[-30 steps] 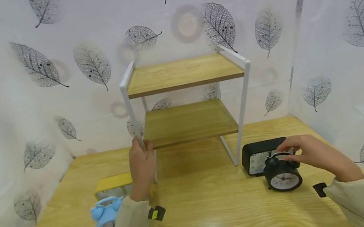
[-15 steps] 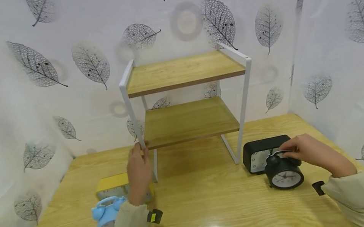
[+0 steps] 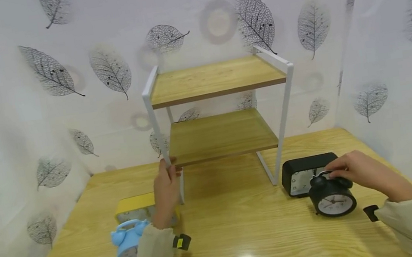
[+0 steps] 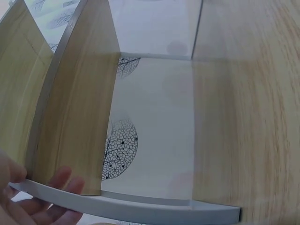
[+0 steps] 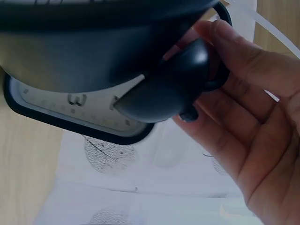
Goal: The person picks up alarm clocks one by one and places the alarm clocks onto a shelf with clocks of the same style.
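In the head view my left hand (image 3: 165, 194) grips the left front leg (image 3: 156, 126) of a two-tier shelf (image 3: 218, 77) with wooden boards and a white frame. Its fingers curl round that white bar (image 4: 117, 206) by the lower board in the left wrist view. On the right, my right hand (image 3: 368, 174) pinches the top handle of a black twin-bell alarm clock (image 3: 328, 192), thumb and fingers about the loop. That clock tilts back, white dial facing up toward me. Just behind it, a black rectangular clock (image 3: 295, 184) is partly covered.
Left of the shelf, a yellow rectangular clock (image 3: 134, 204) and a light blue twin-bell alarm clock (image 3: 127, 245) stand on the wooden table (image 3: 242, 228), partly hidden by my left arm. A leaf-patterned white curtain (image 3: 118, 114) closes off the back and sides.
The whole head view has shifted slightly, so everything sits a little further right. My left hand is slightly lower on the shelf leg; my right hand keeps its pinch on the alarm clock.
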A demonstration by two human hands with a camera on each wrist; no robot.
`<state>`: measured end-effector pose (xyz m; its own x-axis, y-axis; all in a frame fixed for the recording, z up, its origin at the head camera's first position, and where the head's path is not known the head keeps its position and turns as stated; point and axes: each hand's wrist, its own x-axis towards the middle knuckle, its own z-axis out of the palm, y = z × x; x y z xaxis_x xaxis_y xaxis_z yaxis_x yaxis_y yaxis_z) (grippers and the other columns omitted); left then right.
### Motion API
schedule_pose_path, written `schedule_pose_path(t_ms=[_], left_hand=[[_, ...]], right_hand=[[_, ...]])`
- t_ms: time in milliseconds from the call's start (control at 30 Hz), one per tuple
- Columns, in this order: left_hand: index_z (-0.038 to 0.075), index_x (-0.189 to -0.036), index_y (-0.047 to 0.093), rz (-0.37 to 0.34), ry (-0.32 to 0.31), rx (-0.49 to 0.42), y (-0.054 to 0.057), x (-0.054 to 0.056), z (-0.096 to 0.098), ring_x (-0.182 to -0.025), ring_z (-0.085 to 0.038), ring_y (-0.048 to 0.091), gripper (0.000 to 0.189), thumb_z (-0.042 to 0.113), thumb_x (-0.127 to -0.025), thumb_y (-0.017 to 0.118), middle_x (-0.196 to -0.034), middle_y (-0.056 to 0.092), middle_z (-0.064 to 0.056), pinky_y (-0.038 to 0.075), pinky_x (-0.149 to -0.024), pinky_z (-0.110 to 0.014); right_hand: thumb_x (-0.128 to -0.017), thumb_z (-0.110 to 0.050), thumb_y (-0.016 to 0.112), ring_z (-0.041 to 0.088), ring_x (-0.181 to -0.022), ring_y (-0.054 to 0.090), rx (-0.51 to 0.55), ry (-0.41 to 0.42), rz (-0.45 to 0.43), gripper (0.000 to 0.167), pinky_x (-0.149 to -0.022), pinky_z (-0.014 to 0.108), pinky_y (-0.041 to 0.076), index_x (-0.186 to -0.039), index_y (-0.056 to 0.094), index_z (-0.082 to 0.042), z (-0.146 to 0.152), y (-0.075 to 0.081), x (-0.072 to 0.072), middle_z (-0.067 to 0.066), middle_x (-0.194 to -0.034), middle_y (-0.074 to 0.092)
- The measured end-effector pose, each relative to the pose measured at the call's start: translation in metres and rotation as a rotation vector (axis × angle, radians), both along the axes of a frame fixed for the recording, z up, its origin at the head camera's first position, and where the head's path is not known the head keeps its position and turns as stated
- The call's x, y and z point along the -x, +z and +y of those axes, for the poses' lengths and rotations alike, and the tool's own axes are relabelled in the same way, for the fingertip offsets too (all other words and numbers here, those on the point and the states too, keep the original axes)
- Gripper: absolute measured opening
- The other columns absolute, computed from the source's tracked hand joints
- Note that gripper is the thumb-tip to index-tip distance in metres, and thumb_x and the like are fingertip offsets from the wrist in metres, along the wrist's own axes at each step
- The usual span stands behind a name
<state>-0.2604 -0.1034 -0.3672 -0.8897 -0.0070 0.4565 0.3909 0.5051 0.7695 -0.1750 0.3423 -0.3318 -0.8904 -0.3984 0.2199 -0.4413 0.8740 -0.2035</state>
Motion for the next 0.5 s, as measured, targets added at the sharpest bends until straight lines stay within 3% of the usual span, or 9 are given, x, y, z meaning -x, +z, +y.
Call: schedule_pose_path(t_ms=[233,367,500], left_hand=[[0.004,-0.119,0.054,0.036,0.051,-0.009,-0.001,-0.001,-0.001,-0.1,-0.036,0.059,0.023,0.011,-0.099,0.044,-0.116,0.055,-0.022,0.053,-0.08,-0.048],[0.003,-0.118,0.056,0.048,0.052,-0.043,0.0,0.0,-0.001,-0.103,-0.036,0.057,0.023,0.007,-0.098,0.045,-0.123,0.052,-0.021,0.052,-0.083,-0.048],[0.0,-0.117,0.057,0.081,0.054,-0.056,0.003,0.003,0.001,-0.106,-0.036,0.059,0.023,0.005,-0.097,0.046,-0.12,0.057,-0.021,0.052,-0.085,-0.048]], right_hand=[[-0.076,-0.002,0.072,-0.01,-0.06,0.052,0.019,0.037,0.099,0.013,-0.048,0.017,0.041,-0.088,0.074,-0.006,0.0,0.023,-0.006,0.002,-0.078,0.073],[-0.073,0.0,0.074,-0.012,-0.059,0.052,-0.016,0.027,0.205,0.017,-0.048,0.016,0.042,-0.088,0.075,-0.008,-0.001,0.05,-0.008,0.003,-0.077,0.073],[-0.075,-0.002,0.074,-0.011,-0.056,0.051,-0.082,-0.045,0.247,0.017,-0.047,0.018,0.042,-0.09,0.075,-0.009,-0.001,0.083,-0.004,0.004,-0.077,0.073]])
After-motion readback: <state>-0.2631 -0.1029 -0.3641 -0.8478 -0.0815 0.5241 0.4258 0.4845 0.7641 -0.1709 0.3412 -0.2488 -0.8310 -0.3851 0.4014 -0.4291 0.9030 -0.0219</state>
